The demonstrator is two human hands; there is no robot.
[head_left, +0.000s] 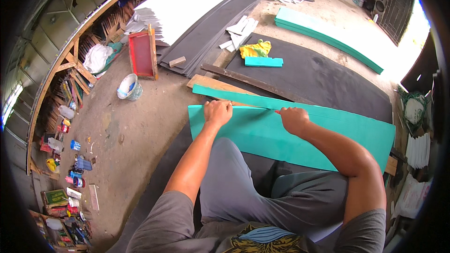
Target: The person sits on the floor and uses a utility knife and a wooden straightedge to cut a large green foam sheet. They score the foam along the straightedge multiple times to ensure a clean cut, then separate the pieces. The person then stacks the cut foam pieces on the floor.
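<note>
Workshop with stacked white sheets (187, 4), concrete floor (140, 126), containers (83, 163)

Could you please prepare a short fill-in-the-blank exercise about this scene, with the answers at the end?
1. The right hand holds a tool that shows a bright ____ part.
2. The left hand is near the ____ end of the large green sheet.
3. The bucket stands on the ____.
4. The cloth behind the small green block is mostly ____.

Missing words: red; left; floor; yellow.
</note>
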